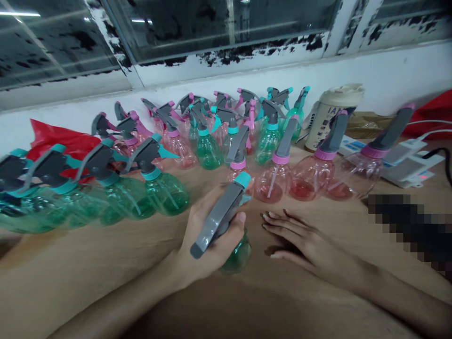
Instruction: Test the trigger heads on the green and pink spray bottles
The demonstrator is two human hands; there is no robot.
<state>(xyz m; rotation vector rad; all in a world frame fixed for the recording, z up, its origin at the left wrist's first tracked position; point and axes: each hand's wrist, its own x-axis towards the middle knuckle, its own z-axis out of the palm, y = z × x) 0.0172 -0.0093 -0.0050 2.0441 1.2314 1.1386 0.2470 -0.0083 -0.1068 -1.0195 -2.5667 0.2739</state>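
My left hand (pixel 205 240) is wrapped round a green spray bottle (pixel 237 258) with a grey trigger head and teal nozzle, held upright on the wooden table (pixel 70 278). My right hand (pixel 300 238) lies flat on the table just right of it, fingers stretched out, holding nothing. Several green spray bottles (pixel 165 190) stand in a row at the left. Several pink spray bottles (pixel 310 181) stand in a row just beyond my hands.
More pink and green bottles (pixel 208 141) crowd the back of the table below a window. A tall cup (pixel 332 115) stands at the back right beside white boxes (pixel 409 165) with cables. Red plastic bags (pixel 52 136) lie at both ends.
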